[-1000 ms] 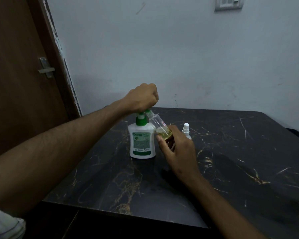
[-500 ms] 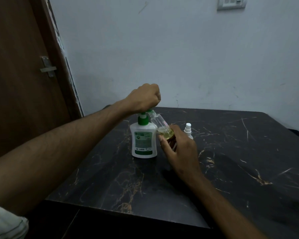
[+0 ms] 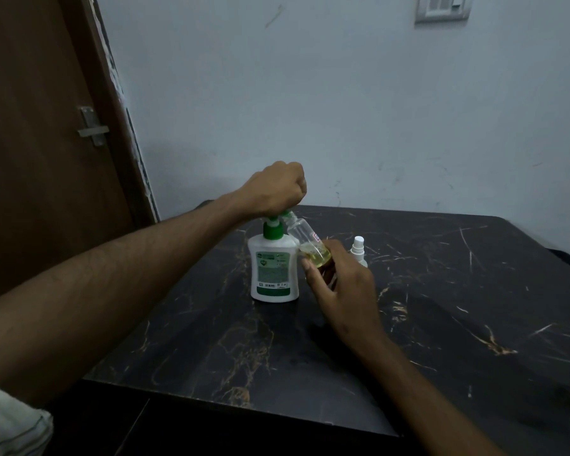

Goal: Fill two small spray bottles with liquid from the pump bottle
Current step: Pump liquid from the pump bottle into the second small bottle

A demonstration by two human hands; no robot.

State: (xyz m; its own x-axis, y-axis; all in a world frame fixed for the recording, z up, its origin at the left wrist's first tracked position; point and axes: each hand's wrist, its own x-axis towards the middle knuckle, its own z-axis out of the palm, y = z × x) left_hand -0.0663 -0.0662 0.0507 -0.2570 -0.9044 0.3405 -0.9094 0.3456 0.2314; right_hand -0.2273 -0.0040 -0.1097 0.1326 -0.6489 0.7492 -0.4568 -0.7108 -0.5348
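A white pump bottle [image 3: 273, 271] with a green pump head stands on the dark marble table [image 3: 441, 307]. My left hand [image 3: 277, 189] is curled in a fist over the pump head, pressing on it from above. My right hand [image 3: 339, 284] grips a small clear spray bottle [image 3: 306, 240], tilted so its open mouth meets the pump nozzle. Yellowish liquid sits in its lower part. A second small spray bottle [image 3: 358, 251] with a white spray cap stands just behind my right hand.
A brown door [image 3: 40, 159] with a metal latch stands at the left. A pale wall [image 3: 343, 110] runs behind the table. The table's front edge is near me, with dark space below it.
Both hands hold their positions at the pump bottle. The view has shifted slightly; the bottles have not visibly moved on the table.
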